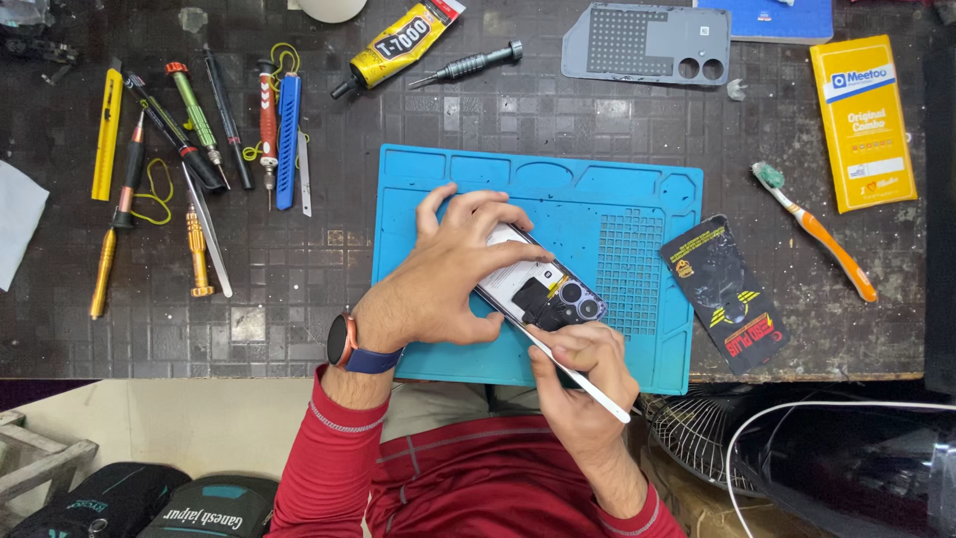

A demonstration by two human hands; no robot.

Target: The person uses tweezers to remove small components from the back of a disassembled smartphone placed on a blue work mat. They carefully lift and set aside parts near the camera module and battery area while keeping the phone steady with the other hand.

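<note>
The left hand [453,274] lies palm down over the opened smartphone with its back cover off [538,289], its fingers [476,212] spread wide and curled over the phone's upper end, pressing it flat onto the blue silicone repair mat [637,189]. The thumb rests along the phone's near edge. The right hand [588,384] is closed in a pen grip around a slim white pointed tool [583,379], fingers pinched tight on the shaft, with the tip at the phone's lower edge close to the round camera lenses.

The phone sits near the middle of the mat, a little toward the near side. Its long axis runs diagonally, from upper left under the left palm to lower right, with the camera end pointing toward the right and toward the person. The white tool lies along roughly the same diagonal, just beside the phone's near edge.

The mat's far half and its gridded right section are bare. The mat's near edge reaches the front edge of the dark tiled counter [299,319]. To the left, well apart from the mat, lies a row of screwdrivers and tweezers [199,149]. To the right lie a black packet [725,294] just beside the mat, an orange-handled toothbrush [817,234] and a yellow box [862,122]. Beyond the mat lie a grey phone back cover [647,45] and a glue tube [398,45].
</note>
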